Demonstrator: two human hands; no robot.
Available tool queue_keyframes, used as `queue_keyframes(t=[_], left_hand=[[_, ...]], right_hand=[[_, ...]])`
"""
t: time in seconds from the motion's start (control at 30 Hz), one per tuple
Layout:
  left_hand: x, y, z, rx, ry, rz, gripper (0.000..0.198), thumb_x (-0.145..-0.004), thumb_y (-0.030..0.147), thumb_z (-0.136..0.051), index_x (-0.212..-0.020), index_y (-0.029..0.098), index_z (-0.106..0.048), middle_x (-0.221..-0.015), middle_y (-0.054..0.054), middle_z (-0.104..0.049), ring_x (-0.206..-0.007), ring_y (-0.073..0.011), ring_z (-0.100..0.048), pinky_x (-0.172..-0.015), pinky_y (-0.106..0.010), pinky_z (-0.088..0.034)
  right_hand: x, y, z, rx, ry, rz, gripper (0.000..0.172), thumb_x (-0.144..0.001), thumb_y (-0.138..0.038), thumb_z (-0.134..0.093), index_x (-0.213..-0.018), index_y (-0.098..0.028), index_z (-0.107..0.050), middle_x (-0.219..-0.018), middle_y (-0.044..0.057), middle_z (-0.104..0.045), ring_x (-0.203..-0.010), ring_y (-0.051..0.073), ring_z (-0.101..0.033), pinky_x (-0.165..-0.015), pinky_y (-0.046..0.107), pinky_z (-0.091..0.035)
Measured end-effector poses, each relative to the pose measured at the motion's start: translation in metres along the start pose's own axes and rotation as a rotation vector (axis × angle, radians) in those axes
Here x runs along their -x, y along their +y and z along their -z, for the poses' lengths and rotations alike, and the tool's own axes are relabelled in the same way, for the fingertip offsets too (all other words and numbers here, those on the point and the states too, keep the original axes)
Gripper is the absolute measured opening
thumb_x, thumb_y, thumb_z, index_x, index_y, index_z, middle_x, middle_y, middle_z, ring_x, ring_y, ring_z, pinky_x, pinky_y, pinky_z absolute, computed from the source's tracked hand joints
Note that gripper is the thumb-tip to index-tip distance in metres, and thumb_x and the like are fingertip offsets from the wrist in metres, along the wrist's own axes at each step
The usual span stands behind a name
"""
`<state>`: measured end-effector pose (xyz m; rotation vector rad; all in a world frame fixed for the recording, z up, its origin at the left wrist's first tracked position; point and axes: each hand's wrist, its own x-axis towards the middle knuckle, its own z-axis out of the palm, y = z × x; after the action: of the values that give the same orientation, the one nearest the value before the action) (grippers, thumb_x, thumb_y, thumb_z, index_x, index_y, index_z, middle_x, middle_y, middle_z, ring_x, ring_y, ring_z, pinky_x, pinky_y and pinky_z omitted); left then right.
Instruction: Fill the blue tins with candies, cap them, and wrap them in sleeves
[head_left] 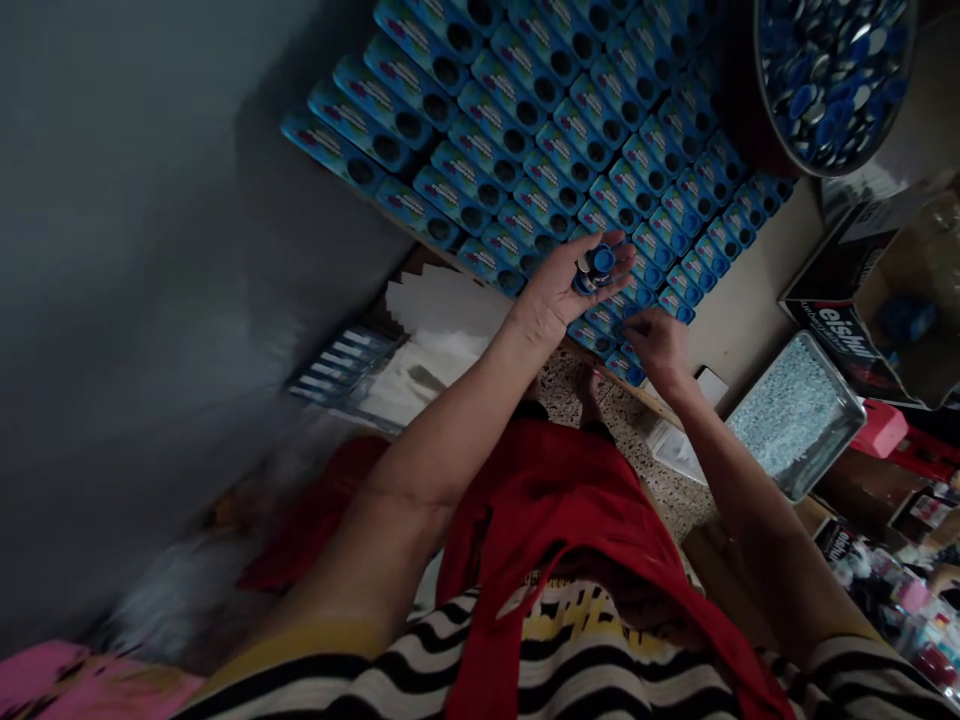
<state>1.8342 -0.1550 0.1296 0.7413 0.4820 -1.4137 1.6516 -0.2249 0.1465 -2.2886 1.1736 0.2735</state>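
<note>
blue caps [602,261] across left palm [559,283] and fingers [625,252]

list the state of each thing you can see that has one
left hand, open, palm up, with blue caps on it
right hand, curled at the blue packs; any grip is hidden
blue packs, in rows, some with dark round spots, others with blue discs
bowl, full of caps
tray, filled with pale blue bits
carton, open
apron, worn
</note>
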Motion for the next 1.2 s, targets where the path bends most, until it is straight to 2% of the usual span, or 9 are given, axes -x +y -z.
queue_keyframes(t=[0.07, 0.17, 0.3, 0.4, 0.5, 0.67, 0.83, 1.0, 1.2], left_hand=[[0.006, 0.005, 0.001, 0.013, -0.002, -0.004, 0.036, -0.107, 0.032, -0.062, -0.141, 0.021, -0.069, -0.122, -0.008, -0.083, -0.125, -0.0238, -0.079, -0.108, -0.038, -0.065], [0.008, 0.009, 0.005, 0.038, -0.011, -0.017, 0.039, -0.107, 0.032, -0.060, -0.144, 0.022, -0.067, -0.124, -0.008, -0.083, -0.125, -0.0240, -0.079, -0.107, -0.038, -0.066], [0.005, 0.009, 0.012, 0.031, -0.008, -0.030, 0.032, -0.108, 0.031, -0.056, -0.136, 0.025, -0.070, -0.125, -0.006, -0.083, -0.129, -0.0241, -0.077, -0.108, -0.038, -0.065], [0.003, 0.006, 0.013, 0.065, -0.057, -0.074, 0.028, -0.106, 0.030, -0.055, -0.129, 0.026, -0.070, -0.129, -0.005, -0.081, -0.137, -0.0240, -0.073, -0.113, -0.045, -0.062], [0.002, 0.003, 0.010, 0.112, -0.120, -0.112, 0.024, -0.103, 0.026, -0.056, -0.122, 0.026, -0.072, -0.130, -0.006, -0.081, -0.143, -0.0247, -0.068, -0.117, -0.050, -0.058], [-0.003, -0.001, 0.008, 0.150, -0.123, -0.084, 0.025, -0.106, 0.026, -0.046, -0.107, 0.023, -0.071, -0.122, -0.006, -0.083, -0.143, -0.0250, -0.068, -0.116, -0.048, -0.059], [-0.010, -0.011, -0.002, 0.075, -0.076, -0.124, 0.030, -0.106, 0.028, -0.044, -0.116, 0.022, -0.072, -0.125, -0.006, -0.082, -0.139, -0.0253, -0.072, -0.105, -0.042, -0.064], [-0.008, -0.024, -0.015, 0.035, -0.028, -0.173, 0.044, -0.111, 0.028, -0.031, -0.136, 0.024, -0.067, -0.138, -0.005, -0.077, -0.143, -0.0248, -0.069, -0.108, -0.046, -0.061], [-0.011, -0.031, -0.018, 0.139, -0.043, -0.175, 0.043, -0.109, 0.028, -0.032, -0.134, 0.025, -0.067, -0.127, -0.005, -0.082, -0.127, -0.0249, -0.077, -0.103, -0.046, -0.065]], right_hand=[[-0.001, -0.006, 0.000, 0.162, -0.036, -0.022, 0.010, -0.090, -0.023, -0.071, -0.096, -0.023, -0.078, -0.108, 0.006, -0.081, -0.100, 0.026, -0.074, -0.086, 0.036, -0.054], [-0.013, -0.018, 0.003, 0.315, -0.099, -0.071, 0.012, -0.090, -0.026, -0.074, -0.101, -0.025, -0.076, -0.104, 0.009, -0.081, -0.097, 0.031, -0.073, -0.081, 0.038, -0.053], [-0.032, -0.026, 0.007, 0.408, -0.155, -0.120, 0.026, -0.084, -0.033, -0.085, -0.107, -0.028, -0.074, -0.101, 0.010, -0.081, -0.095, 0.035, -0.073, -0.079, 0.041, -0.053], [-0.035, -0.026, 0.013, 0.435, -0.173, -0.105, 0.028, -0.082, -0.035, -0.090, -0.103, -0.028, -0.073, -0.099, 0.009, -0.080, -0.096, 0.034, -0.073, -0.080, 0.039, -0.052], [-0.029, -0.024, 0.024, 0.328, -0.107, -0.054, 0.022, -0.088, -0.039, -0.084, -0.101, -0.026, -0.072, -0.092, 0.006, -0.078, -0.091, 0.029, -0.071, -0.079, 0.037, -0.053], [-0.029, -0.025, 0.036, 0.036, 0.196, 0.140, 0.026, -0.105, -0.042, -0.059, -0.116, -0.024, -0.072, -0.102, 0.007, -0.075, -0.093, 0.025, -0.069, -0.087, 0.040, -0.057], [-0.038, -0.038, 0.025, -0.062, 0.166, 0.199, 0.021, -0.102, -0.038, -0.064, -0.111, -0.022, -0.075, -0.106, 0.008, -0.076, -0.093, 0.022, -0.069, -0.092, 0.038, -0.056], [-0.042, -0.036, 0.011, -0.133, 0.167, 0.162, 0.030, -0.096, -0.043, -0.073, -0.116, -0.021, -0.074, -0.108, 0.007, -0.078, -0.094, 0.023, -0.071, -0.089, 0.036, -0.058], [-0.054, -0.025, 0.015, -0.087, 0.069, 0.219, 0.027, -0.097, -0.038, -0.069, -0.118, -0.021, -0.076, -0.103, 0.005, -0.078, -0.091, 0.022, -0.072, -0.086, 0.034, -0.059]])
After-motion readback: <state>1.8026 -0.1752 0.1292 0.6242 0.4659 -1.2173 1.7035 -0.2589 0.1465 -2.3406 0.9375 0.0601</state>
